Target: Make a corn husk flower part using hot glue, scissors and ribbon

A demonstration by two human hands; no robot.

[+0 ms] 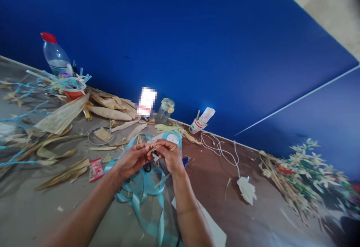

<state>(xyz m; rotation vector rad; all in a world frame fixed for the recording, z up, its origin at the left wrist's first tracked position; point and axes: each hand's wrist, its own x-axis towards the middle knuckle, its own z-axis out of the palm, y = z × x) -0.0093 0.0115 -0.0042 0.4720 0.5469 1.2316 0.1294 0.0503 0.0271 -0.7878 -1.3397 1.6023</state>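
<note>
My left hand [134, 158] and my right hand [168, 155] meet above the table, fingers pinched together on a small strip of dried corn husk [153, 144]. Beneath them lies a tangle of light blue ribbon [146, 190] and a roll of the same ribbon [172, 138]. A pair of black-handled scissors [147, 167] shows partly under my hands.
Dried corn husks [63, 115] are strewn over the left of the table, with a plastic water bottle [56, 57], an orange bowl [73, 92], a glass jar [165, 110], a paper cup [197, 125], a white cable [222, 151], a red packet [96, 169] and husk flowers [306, 168] at right. A blue wall [197, 44] stands behind.
</note>
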